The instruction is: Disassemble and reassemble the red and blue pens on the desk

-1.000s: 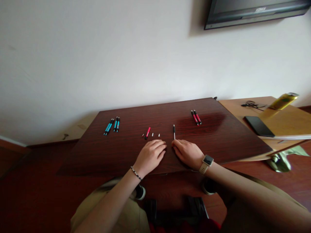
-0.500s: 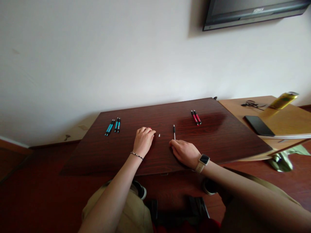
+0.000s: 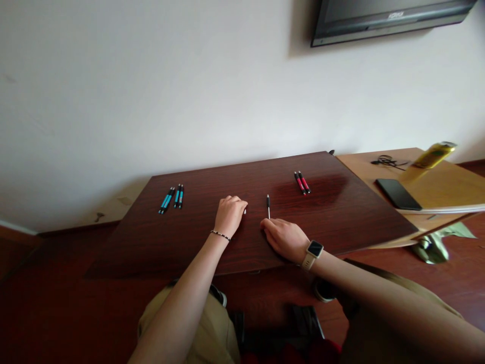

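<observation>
My left hand (image 3: 230, 215) rests knuckles-up on the dark wooden table (image 3: 341, 217), its fingers curled down over the spot where small pen parts lay; what is under them is hidden. A tiny white piece (image 3: 245, 212) shows at its fingertips. My right hand (image 3: 282, 235), with a watch on the wrist, lies flat on the table with fingers stretched out, holding nothing. Just beyond its fingertips lies a thin black and white pen insert (image 3: 268, 205). Several blue pens (image 3: 170, 198) lie at the far left, and two red pens (image 3: 302, 182) at the far right.
A lighter wooden table (image 3: 435, 189) adjoins on the right, carrying a black phone (image 3: 397, 193), a yellow can (image 3: 434, 154) and a tangled cable (image 3: 386, 161). A wall-mounted screen (image 3: 386, 20) hangs above. My knees and shoes are below the table edge.
My left hand went forward from beside the right hand onto the small parts and red barrel, then shifted slightly right, fingers curled. The right hand stayed flat in place.
</observation>
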The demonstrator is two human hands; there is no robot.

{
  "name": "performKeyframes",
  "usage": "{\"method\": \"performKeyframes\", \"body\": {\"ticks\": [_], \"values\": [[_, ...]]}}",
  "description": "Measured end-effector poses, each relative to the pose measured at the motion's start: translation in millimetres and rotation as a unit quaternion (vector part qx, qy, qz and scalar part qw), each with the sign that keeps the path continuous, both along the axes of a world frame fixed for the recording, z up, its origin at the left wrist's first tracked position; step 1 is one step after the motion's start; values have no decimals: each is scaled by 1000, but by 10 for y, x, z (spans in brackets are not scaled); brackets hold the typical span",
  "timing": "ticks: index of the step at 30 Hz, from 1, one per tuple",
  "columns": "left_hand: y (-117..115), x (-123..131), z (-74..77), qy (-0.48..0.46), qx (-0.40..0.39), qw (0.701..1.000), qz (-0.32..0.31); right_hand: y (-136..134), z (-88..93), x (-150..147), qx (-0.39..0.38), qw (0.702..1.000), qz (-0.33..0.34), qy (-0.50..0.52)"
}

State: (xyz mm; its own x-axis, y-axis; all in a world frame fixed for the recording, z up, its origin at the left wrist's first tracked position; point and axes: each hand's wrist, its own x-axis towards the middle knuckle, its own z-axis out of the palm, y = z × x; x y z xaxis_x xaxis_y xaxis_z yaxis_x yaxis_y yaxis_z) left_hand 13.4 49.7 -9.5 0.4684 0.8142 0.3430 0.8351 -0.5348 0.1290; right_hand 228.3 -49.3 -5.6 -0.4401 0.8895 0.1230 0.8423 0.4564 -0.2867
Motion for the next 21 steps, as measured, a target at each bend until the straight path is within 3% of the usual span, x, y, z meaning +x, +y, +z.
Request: {"method": "performKeyframes", "body": {"ticks": [21], "values": [[-82,-52,39,-13,-31,999,-34,-1,-13,3,8,1000,2,4]]}}
